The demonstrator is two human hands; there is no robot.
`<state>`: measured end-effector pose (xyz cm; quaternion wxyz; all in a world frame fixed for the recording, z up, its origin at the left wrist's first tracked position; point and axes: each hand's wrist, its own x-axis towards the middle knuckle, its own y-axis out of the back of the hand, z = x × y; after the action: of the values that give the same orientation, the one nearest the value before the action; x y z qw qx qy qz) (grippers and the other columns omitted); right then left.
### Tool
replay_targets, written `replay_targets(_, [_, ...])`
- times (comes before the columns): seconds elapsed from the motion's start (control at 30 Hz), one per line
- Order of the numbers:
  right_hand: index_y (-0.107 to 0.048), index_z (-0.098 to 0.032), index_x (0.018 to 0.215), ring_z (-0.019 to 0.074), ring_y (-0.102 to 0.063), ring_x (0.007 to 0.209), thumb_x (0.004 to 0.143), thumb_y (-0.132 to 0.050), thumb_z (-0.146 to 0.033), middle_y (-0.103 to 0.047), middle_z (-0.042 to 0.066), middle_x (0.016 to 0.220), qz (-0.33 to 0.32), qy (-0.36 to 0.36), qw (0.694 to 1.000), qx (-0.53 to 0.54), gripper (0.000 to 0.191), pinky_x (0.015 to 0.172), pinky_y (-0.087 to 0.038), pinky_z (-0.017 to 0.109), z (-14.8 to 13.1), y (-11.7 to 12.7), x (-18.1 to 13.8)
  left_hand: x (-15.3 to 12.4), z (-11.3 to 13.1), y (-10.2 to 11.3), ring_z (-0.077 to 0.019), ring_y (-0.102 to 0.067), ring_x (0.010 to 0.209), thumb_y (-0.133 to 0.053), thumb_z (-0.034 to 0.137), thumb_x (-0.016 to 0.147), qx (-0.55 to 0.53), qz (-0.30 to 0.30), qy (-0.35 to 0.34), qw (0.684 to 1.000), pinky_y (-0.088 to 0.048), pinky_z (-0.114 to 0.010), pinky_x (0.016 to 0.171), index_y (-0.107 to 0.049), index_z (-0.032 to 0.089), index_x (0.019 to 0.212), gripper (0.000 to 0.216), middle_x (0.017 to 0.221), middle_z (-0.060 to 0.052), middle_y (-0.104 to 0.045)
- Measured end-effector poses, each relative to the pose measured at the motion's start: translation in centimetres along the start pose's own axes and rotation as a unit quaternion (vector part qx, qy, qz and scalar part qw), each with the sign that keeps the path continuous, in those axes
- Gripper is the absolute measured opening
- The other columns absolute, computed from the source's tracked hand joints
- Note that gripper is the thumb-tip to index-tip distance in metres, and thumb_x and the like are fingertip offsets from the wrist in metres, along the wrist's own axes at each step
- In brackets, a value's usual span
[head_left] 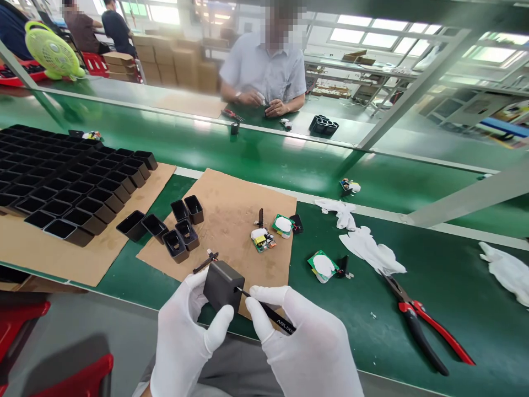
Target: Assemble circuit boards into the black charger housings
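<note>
A black plastic housing (223, 282) is gripped by my white-gloved left hand (184, 328), fingers behind it and thumb at its lower edge. My gloved right hand (309, 342) pinches black tweezers (275, 317) with light lettering. Their tip meets a small opening in the housing's right side; how deep it goes is hidden. Just beyond my left fingers lies a small black part with a metal end (206, 261). On the cardboard sheet (235, 193) sit a circuit board with a yellow component (263, 240) and a green board with a white pad (283, 225).
Several open black housings (176, 245) stand left, beside a large block of them (82, 193). To the right are another padded board (323, 266), red-and-black pliers (417, 320) and white gloves (372, 248). Across the bench, a person (264, 71) handles a small part.
</note>
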<state>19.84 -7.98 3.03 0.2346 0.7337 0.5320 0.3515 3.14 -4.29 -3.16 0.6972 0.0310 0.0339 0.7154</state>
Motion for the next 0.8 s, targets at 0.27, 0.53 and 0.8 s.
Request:
replay_targets(0.27, [-0.081, -0.031, 0.097, 0.0079, -0.075, 0.064, 0.093, -0.068, -0.019, -0.083, -0.01, 0.084, -0.01, 0.01, 1.0, -0.009, 0.018, 0.066, -0.057, 0.016, 0.0, 1.1, 0.5, 0.9, 1.8, 0.0, -0.0296, -0.085, 0.091, -0.08, 0.039, 0.073, -0.027, -0.014, 0.098, 0.995, -0.072, -0.033, 0.081, -0.074, 0.012, 0.107, 0.044, 0.103, -0.014, -0.087])
replay_targets(0.53, [-0.078, -0.034, 0.095, 0.004, -0.073, 0.064, 0.094, -0.068, -0.021, -0.08, -0.015, 0.081, -0.028, 0.009, 1.0, -0.007, 0.016, 0.064, -0.051, 0.015, 0.3, 0.7, 0.6, 0.4, 1.0, -0.2, -0.0288, -0.085, 0.09, -0.083, 0.032, 0.074, -0.03, -0.02, 0.074, 0.997, -0.072, -0.032, 0.081, -0.074, 0.014, 0.11, 0.042, 0.101, -0.011, -0.088])
replay_targets(0.8, [-0.079, -0.033, 0.088, 0.0054, -0.074, 0.063, 0.09, -0.068, -0.018, -0.08, -0.016, 0.079, -0.018, -0.004, 1.0, 0.001, 0.019, 0.061, -0.05, 0.017, 0.1, 0.4, 0.9, -0.1, 0.2, -0.2, -0.0292, -0.084, 0.102, -0.083, 0.03, 0.078, 0.001, -0.029, 0.035, 0.999, -0.071, -0.033, 0.087, -0.073, 0.015, 0.122, 0.047, 0.114, -0.012, -0.086])
